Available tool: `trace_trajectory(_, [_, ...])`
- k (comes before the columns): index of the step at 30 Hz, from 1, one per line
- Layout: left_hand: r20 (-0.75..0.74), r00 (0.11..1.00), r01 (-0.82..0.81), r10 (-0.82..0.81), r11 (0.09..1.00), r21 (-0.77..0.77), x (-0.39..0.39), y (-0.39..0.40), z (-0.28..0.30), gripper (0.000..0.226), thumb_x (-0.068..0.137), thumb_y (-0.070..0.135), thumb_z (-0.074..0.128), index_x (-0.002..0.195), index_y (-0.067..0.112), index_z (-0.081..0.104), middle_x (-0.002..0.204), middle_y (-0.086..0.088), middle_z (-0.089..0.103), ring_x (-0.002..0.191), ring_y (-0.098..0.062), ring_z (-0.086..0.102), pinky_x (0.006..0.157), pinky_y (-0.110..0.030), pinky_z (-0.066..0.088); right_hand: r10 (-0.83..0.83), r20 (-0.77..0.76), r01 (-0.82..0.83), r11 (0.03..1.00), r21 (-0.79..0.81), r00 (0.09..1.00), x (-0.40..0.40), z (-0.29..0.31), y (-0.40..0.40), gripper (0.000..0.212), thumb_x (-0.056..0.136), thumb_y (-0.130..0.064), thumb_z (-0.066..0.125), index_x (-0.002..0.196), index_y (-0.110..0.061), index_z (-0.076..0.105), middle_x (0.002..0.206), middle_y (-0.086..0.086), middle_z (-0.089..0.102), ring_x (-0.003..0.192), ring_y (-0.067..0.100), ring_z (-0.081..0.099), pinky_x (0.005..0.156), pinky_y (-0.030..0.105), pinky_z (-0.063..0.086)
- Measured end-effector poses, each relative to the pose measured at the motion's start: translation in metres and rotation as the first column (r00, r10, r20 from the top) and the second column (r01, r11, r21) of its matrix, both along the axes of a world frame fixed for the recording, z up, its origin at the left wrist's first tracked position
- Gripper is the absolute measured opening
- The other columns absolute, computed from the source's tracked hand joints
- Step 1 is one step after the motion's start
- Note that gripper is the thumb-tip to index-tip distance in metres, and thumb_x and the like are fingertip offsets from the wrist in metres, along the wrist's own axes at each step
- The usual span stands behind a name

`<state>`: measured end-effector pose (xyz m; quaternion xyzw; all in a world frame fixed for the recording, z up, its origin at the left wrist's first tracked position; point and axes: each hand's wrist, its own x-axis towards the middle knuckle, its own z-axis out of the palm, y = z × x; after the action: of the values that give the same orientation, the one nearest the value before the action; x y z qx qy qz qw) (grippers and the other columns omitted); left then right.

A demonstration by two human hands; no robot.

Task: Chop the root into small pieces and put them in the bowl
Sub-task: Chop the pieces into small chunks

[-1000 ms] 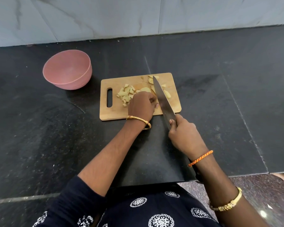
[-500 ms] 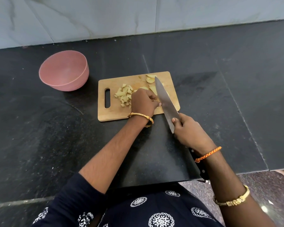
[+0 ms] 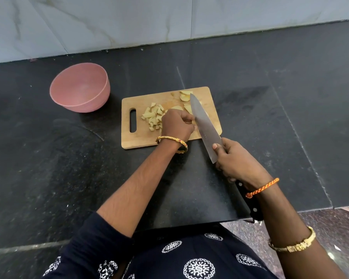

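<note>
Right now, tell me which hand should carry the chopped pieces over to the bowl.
Left. The left hand rests on the cutting board right beside the pile of small pieces, on the side of the pink bowl. The right hand is farther away, its grip full with the knife.

— Where are we looking? A home kitchen, we'd say.

— What tells us so? The dark polished stone desk (image 3: 250, 81) runs up to a pale marble-veined wall (image 3: 129, 23) beyond the grip. A wooden cutting board (image 3: 141, 137) with a handle slot lies on it, just under the left grip (image 3: 176, 125), scattered with pale chopped root pieces (image 3: 153, 115).

— Anything more? A large kitchen knife (image 3: 205, 123) sits in the right grip (image 3: 236, 164), and a pink bowl (image 3: 80, 87) stands left of the board. Speckled stone floor (image 3: 330, 228) shows below the desk's edge.
</note>
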<state>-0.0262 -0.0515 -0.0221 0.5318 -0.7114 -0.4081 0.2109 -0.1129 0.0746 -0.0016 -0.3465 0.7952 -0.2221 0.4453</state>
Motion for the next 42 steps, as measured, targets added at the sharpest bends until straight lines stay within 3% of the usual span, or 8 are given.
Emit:
trace_trajectory(3, [-0.034,0.999,-0.023,0.023,1.0,0.011,0.001,0.001,-0.002,0.031,0.069,0.003,0.079,0.099,0.006,0.072,0.094,-0.007,0.072,0.077,-0.01,0.061,0.074,-0.018,0.049,0.026,-0.067,-0.026,1.0,0.001,0.997,0.003,0.002,0.001,0.022,0.101,-0.031,0.034,0.099,-0.017,0.05,0.077,0.005,0.057,0.051,0.014,0.05,0.039,0.022,0.04])
trace_trajectory(7, [-0.096,0.994,-0.039,0.044,0.998,0.055,0.003,0.003,-0.004,0.032,0.068,0.0,0.078,0.099,0.004,0.071,0.097,-0.01,0.071,0.085,-0.014,0.066,0.083,-0.025,0.054,0.027,-0.208,-0.038,0.998,-0.048,0.978,0.01,-0.004,-0.001,0.024,0.101,-0.028,0.035,0.101,-0.01,0.05,0.09,0.012,0.059,0.081,0.029,0.057,0.064,0.031,0.04])
trace_trajectory(12, [-0.142,0.989,-0.027,0.045,0.992,0.124,0.008,0.002,-0.006,0.033,0.072,-0.006,0.073,0.104,0.002,0.069,0.1,-0.01,0.07,0.082,-0.009,0.062,0.074,-0.011,0.05,0.006,-0.273,-0.018,0.999,-0.042,0.962,0.024,-0.014,-0.011,0.022,0.099,-0.027,0.034,0.107,-0.01,0.046,0.099,0.021,0.059,0.088,0.039,0.059,0.078,0.045,0.051])
trace_trajectory(19, [-0.059,0.996,-0.068,0.065,0.996,-0.056,0.008,0.001,-0.006,0.026,0.076,-0.002,0.07,0.101,0.005,0.071,0.098,-0.009,0.072,0.085,-0.011,0.065,0.083,-0.017,0.05,0.062,-0.398,-0.059,0.998,0.019,0.915,0.031,-0.012,0.006,0.014,0.1,-0.026,0.032,0.098,-0.013,0.037,0.084,0.011,0.045,0.087,0.039,0.054,0.069,0.036,0.038])
trace_trajectory(27, [0.112,0.993,-0.008,0.021,0.994,-0.113,0.012,0.0,-0.006,0.014,0.076,0.01,0.074,0.09,0.008,0.074,0.091,-0.007,0.072,0.085,-0.014,0.063,0.078,-0.017,0.045,0.039,-0.321,-0.069,0.994,-0.086,0.946,-0.003,-0.001,0.0,0.02,0.099,-0.026,0.037,0.09,-0.011,0.046,0.084,0.013,0.055,0.079,0.033,0.054,0.066,0.031,0.037])
trace_trajectory(32, [0.261,0.955,0.202,-0.142,0.954,-0.22,0.019,0.0,-0.004,0.035,0.082,0.006,0.065,0.116,0.015,0.065,0.11,-0.006,0.062,0.101,-0.02,0.058,0.091,-0.026,0.045,0.075,-0.291,-0.087,0.996,-0.029,0.954,-0.017,-0.008,-0.013,0.023,0.1,-0.028,0.037,0.098,-0.009,0.051,0.088,0.012,0.056,0.078,0.028,0.053,0.066,0.031,0.039])
trace_trajectory(36, [0.36,0.903,0.339,-0.234,0.904,-0.26,0.023,-0.003,-0.002,0.023,0.086,0.015,0.064,0.108,0.018,0.069,0.105,-0.004,0.053,0.095,-0.017,0.052,0.077,-0.02,0.038,0.09,-0.299,-0.104,0.994,-0.029,0.95,-0.014,-0.012,-0.008,0.025,0.1,-0.027,0.038,0.101,-0.008,0.053,0.089,0.013,0.058,0.078,0.027,0.054,0.066,0.029,0.037])
trace_trajectory(42, [0.277,0.958,0.169,-0.069,0.92,-0.354,0.017,0.014,-0.009,0.018,0.085,0.021,0.066,0.096,0.009,0.073,0.095,-0.008,0.068,0.089,-0.022,0.062,0.076,-0.029,0.046,0.062,-0.325,-0.092,0.993,-0.079,0.944,0.003,-0.017,0.008,0.022,0.099,-0.027,0.038,0.095,-0.009,0.05,0.084,0.018,0.06,0.08,0.038,0.057,0.067,0.036,0.043])
